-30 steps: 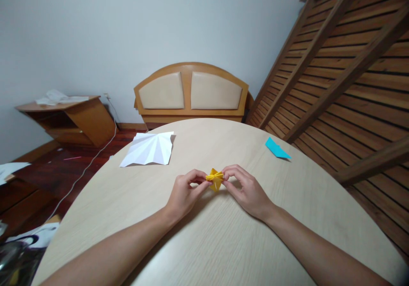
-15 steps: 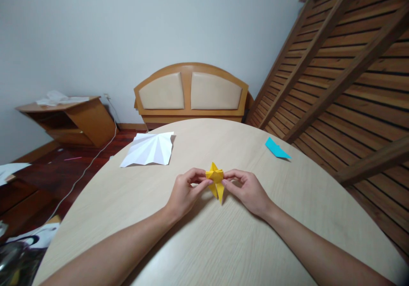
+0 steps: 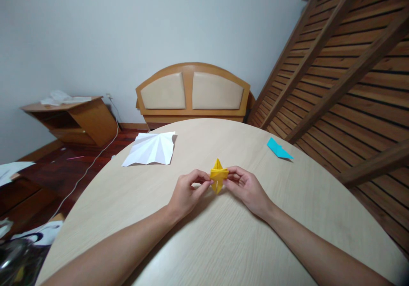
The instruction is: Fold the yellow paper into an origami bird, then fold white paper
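Note:
Between my two hands, just above the round pale wood table (image 3: pixel 249 243), is a small yellow origami piece (image 3: pixel 219 174). One point of it sticks up, and its lower points hang down close together with a narrow slit between them. My left hand (image 3: pixel 190 192) pinches its left edge between thumb and fingers. On the opposite edge, the thumb and fingers of my right hand (image 3: pixel 244 190) are closed. The fingertips partly hide the sides of the paper.
A creased white paper sheet (image 3: pixel 150 149) lies at the table's far left. Toward the right edge rests a folded turquoise paper (image 3: pixel 278 148). Beyond stand a headboard (image 3: pixel 188 69), a wooden cabinet (image 3: pixel 92 124) and a slatted wooden panel (image 3: pixel 348 81).
The yellow origami has turned in my fingers and shifted slightly right. Its lower points, spread and longer before, now look shorter and closer together. The camera view has moved a little.

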Demonstrator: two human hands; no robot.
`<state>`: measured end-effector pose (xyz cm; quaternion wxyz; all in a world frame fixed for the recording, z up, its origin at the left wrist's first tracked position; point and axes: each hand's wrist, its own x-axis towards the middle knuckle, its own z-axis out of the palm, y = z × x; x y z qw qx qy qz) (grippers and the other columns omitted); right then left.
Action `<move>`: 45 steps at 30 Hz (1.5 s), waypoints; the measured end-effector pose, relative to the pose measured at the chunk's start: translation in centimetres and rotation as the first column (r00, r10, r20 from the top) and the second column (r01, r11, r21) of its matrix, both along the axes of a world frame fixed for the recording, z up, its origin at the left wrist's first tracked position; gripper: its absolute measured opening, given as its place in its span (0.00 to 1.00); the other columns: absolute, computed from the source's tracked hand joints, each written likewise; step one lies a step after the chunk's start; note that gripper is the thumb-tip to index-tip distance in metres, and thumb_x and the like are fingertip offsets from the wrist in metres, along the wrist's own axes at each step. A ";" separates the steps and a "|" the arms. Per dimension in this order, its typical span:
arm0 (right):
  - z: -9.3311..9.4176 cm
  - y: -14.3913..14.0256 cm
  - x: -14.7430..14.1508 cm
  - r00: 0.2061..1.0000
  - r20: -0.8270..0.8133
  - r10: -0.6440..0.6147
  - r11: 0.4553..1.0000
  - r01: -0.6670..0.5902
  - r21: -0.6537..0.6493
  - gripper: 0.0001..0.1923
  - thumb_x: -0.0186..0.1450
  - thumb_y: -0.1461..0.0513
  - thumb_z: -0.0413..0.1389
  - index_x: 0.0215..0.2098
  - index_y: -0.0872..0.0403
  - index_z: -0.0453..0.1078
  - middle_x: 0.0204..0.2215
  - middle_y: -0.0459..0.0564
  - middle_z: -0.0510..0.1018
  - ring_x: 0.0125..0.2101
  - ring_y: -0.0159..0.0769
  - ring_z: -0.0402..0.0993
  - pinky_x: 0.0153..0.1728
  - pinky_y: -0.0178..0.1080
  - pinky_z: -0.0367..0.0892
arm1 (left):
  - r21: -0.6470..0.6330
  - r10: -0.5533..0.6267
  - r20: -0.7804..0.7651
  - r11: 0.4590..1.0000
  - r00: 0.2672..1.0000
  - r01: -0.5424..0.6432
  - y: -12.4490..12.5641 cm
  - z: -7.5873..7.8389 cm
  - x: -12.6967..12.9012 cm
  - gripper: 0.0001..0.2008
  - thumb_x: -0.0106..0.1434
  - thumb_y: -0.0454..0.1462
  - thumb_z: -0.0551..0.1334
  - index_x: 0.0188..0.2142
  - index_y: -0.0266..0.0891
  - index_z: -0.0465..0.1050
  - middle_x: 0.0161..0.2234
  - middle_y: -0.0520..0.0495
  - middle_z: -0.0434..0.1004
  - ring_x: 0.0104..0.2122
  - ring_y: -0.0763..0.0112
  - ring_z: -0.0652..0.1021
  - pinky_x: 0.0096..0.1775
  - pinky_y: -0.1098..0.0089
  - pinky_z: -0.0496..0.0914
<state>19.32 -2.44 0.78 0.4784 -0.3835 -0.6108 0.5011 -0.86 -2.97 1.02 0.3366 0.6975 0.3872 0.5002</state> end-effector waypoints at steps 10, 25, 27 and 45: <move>0.1 0.0 0.0 1.000 0.013 -0.025 0.997 0.026 -0.079 0.16 0.61 0.51 0.64 0.42 0.52 0.73 0.34 0.51 0.84 0.39 0.42 0.81 0.44 0.44 0.73 | 0.007 -0.042 0.016 0.999 0.999 0.042 -0.1 -0.3 0.1 0.03 0.62 0.35 0.67 0.36 0.38 0.75 0.33 0.48 0.82 0.32 0.71 0.82 0.38 0.71 0.78; -0.6 0.4 0.1 1.000 -0.026 0.016 0.999 -0.018 -0.051 0.14 0.62 0.55 0.63 0.43 0.51 0.70 0.38 0.50 0.84 0.41 0.39 0.81 0.47 0.43 0.71 | 0.045 -0.038 0.005 0.998 0.999 0.038 0.1 -0.6 0.1 0.03 0.63 0.34 0.65 0.33 0.36 0.76 0.31 0.47 0.83 0.29 0.72 0.81 0.34 0.73 0.77; -0.6 0.4 0.1 0.999 -0.030 0.014 0.999 -0.016 -0.040 0.13 0.62 0.56 0.63 0.42 0.51 0.70 0.39 0.50 0.84 0.41 0.39 0.81 0.47 0.43 0.72 | 0.009 -0.031 0.026 0.999 0.999 0.031 0.1 -0.5 0.1 0.03 0.62 0.35 0.65 0.33 0.36 0.75 0.31 0.46 0.82 0.29 0.72 0.81 0.34 0.73 0.76; 0.3 -0.3 -0.1 0.992 0.102 -0.072 0.997 0.073 -0.003 0.14 0.61 0.56 0.63 0.42 0.53 0.73 0.34 0.51 0.84 0.37 0.41 0.82 0.39 0.42 0.75 | -0.267 -0.051 0.185 0.959 0.981 0.100 0.1 -0.7 0.5 0.15 0.63 0.45 0.66 0.37 0.34 0.75 0.34 0.43 0.80 0.31 0.69 0.79 0.35 0.70 0.72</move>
